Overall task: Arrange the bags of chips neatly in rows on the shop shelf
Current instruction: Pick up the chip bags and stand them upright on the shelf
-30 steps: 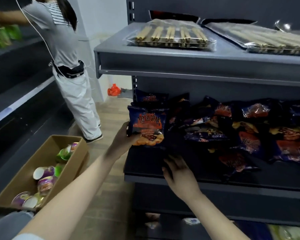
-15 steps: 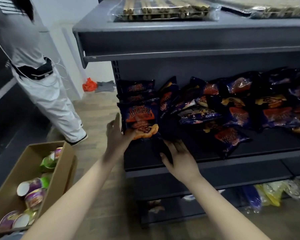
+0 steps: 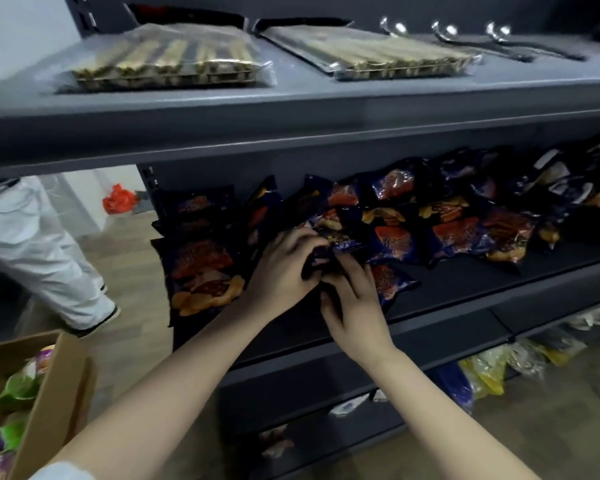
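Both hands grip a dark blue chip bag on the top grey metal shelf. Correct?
No. The head view shows the left hand and right hand gripping the dark blue chip bag on the dark shelf below the top grey shelf.

Shop, metal shelving (image 3: 291,133), stocked chip bags (image 3: 458,233)

Dim, motion-blurred, wide-angle edge warping

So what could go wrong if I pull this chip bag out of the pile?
Your left hand and right hand grip the held bag, which overlaps the loose heap; tugging may drag neighbours along. The front bag beside your right hand lies near the shelf edge and might slide off.
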Action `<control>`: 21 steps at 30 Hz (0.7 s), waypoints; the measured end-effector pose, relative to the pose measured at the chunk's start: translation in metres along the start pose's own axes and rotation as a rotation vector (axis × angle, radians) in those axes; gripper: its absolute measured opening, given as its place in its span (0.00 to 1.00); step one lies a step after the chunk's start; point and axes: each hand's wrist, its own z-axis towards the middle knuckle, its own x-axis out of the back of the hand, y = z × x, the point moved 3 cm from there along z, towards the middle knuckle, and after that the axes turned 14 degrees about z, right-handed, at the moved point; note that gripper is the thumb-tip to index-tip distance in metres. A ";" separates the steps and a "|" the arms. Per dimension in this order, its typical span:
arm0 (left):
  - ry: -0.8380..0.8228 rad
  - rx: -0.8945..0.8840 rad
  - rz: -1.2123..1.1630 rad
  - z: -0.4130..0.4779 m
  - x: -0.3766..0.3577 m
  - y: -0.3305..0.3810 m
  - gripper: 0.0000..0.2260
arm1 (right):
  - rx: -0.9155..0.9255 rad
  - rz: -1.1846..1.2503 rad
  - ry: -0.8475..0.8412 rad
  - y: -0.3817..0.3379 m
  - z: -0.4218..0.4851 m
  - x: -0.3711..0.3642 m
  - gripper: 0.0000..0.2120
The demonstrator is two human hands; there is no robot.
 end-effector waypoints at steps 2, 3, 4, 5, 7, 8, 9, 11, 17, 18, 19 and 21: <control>-0.012 -0.071 -0.004 0.012 -0.012 0.019 0.20 | -0.028 -0.042 0.059 0.016 0.003 0.026 0.14; -0.024 -0.106 -0.012 0.017 -0.017 0.029 0.20 | -0.048 -0.062 0.082 0.025 0.004 0.038 0.14; -0.039 -0.132 -0.018 0.021 -0.023 0.038 0.20 | -0.073 -0.081 0.099 0.033 0.004 0.048 0.16; -0.050 -0.147 -0.022 0.025 -0.029 0.047 0.21 | -0.102 -0.094 0.110 0.041 0.004 0.057 0.17; -0.059 -0.146 -0.018 0.033 -0.039 0.063 0.23 | -0.142 -0.103 0.113 0.056 0.004 0.072 0.18; -0.056 -0.143 -0.005 0.038 -0.043 0.070 0.24 | -0.150 -0.102 0.108 0.063 0.004 0.077 0.18; -0.050 -0.144 0.019 0.043 -0.047 0.076 0.25 | -0.152 -0.102 0.102 0.069 0.004 0.083 0.18; -0.026 -0.125 0.100 0.054 -0.054 0.085 0.27 | -0.149 -0.116 0.099 0.081 0.004 0.093 0.18; -0.125 0.273 0.302 0.089 -0.073 0.091 0.38 | -0.230 -0.176 0.123 0.117 -0.001 0.122 0.20; -0.187 0.324 0.334 0.094 -0.077 0.092 0.39 | -0.240 -0.184 0.110 0.123 -0.002 0.126 0.20; -0.241 0.363 0.350 0.099 -0.081 0.093 0.40 | -0.246 -0.190 0.092 0.129 -0.003 0.130 0.21; -0.332 0.441 0.304 0.109 -0.088 0.091 0.42 | -0.245 -0.193 0.054 0.136 -0.005 0.134 0.21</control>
